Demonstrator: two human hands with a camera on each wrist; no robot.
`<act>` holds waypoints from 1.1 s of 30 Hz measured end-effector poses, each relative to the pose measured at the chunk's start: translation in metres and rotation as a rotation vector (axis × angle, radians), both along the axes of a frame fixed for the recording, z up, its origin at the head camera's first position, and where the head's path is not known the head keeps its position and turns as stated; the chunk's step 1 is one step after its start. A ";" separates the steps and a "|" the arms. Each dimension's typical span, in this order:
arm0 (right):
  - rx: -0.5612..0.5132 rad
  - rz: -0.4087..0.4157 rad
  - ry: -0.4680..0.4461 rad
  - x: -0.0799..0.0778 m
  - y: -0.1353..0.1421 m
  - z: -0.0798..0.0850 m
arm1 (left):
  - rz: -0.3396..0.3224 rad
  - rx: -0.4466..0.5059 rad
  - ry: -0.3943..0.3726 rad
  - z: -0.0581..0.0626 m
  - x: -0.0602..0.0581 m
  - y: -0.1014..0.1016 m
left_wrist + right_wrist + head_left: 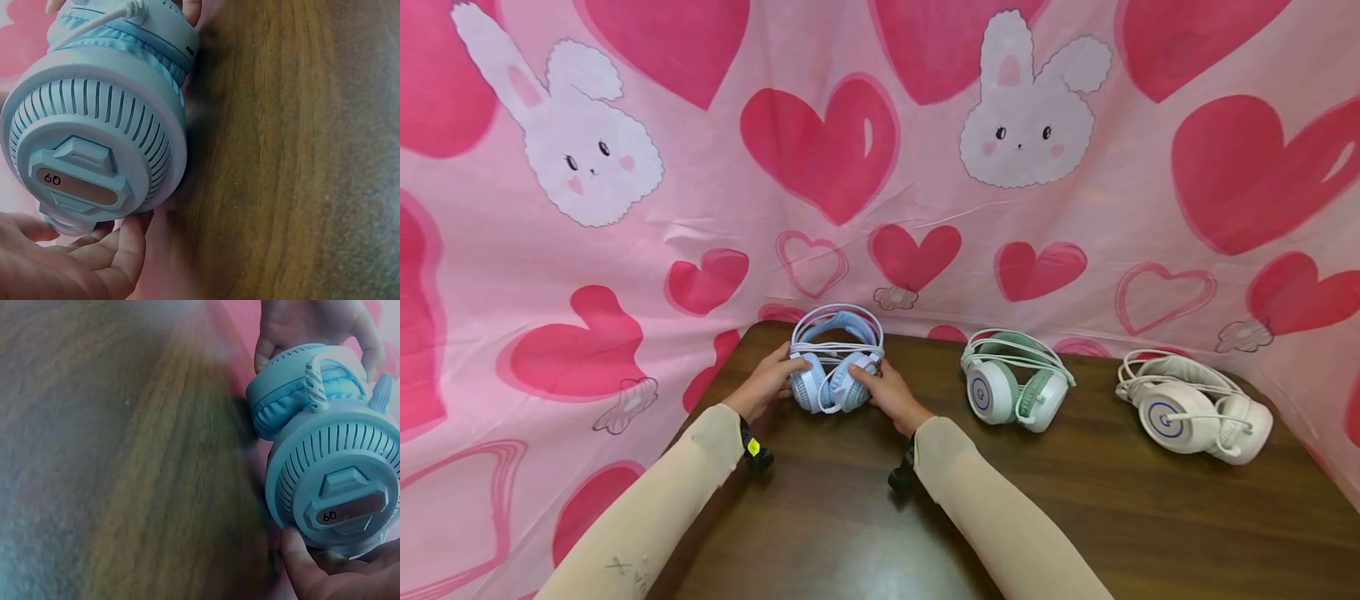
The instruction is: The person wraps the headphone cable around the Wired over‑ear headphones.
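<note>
A light blue pair of over-ear headphones is upright near the table's far left corner, its cable wound round below the headband. My left hand grips the left ear cup from outside, thumb on its front. From the other side my right hand holds the right ear cup the same way. Close up in the left wrist view, the ribbed ear cup bears a plate marked "60", with the left fingers curled at its edge. The right wrist view has a matching cup, held by the right fingers at its lower edge.
Right of the hands, white-and-green headphones sit on the brown wooden table. Farther right are white headphones with a cable wrapped round them. A pink curtain with hearts and rabbits hangs behind the table and along its left side.
</note>
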State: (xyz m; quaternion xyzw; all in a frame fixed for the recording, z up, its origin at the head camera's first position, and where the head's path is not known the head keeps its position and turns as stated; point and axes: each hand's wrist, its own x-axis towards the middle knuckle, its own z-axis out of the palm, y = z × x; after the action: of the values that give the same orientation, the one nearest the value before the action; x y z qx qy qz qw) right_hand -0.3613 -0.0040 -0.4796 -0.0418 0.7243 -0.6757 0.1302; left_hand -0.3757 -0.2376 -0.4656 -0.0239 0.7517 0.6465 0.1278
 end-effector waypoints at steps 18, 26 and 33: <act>-0.054 -0.005 -0.059 0.016 0.020 0.001 | 0.069 -0.043 0.030 -0.004 0.010 0.022; -0.007 0.040 -0.058 0.051 0.041 0.004 | 0.107 -0.084 -0.011 -0.005 0.008 0.011; 0.057 0.076 0.026 0.082 0.064 0.021 | 0.082 -0.127 -0.020 -0.002 0.007 0.007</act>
State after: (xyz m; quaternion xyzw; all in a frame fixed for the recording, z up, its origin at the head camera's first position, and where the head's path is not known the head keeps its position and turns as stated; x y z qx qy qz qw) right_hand -0.2796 0.0596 -0.4588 -0.0741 0.7429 -0.6487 0.1475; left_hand -0.3684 -0.2305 -0.4679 -0.0694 0.7884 0.6018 0.1070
